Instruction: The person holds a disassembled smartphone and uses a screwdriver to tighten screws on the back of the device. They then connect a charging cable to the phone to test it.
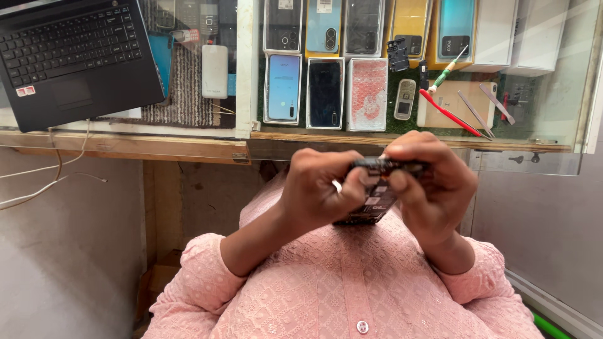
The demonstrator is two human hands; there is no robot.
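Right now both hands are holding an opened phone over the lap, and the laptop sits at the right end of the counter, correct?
Not quite. In the head view the laptop sits at the left end of the counter. Both the left hand and right hand do hold the opened phone.

Black laptop [72,53] parked top left on glass counter [546,107], white cables [44,179] dangled below. Phones [325,93] lined up under glass, white power bank [215,71] beside. Red tool [449,113], tweezers [475,114], green screwdriver [447,71] left on right.
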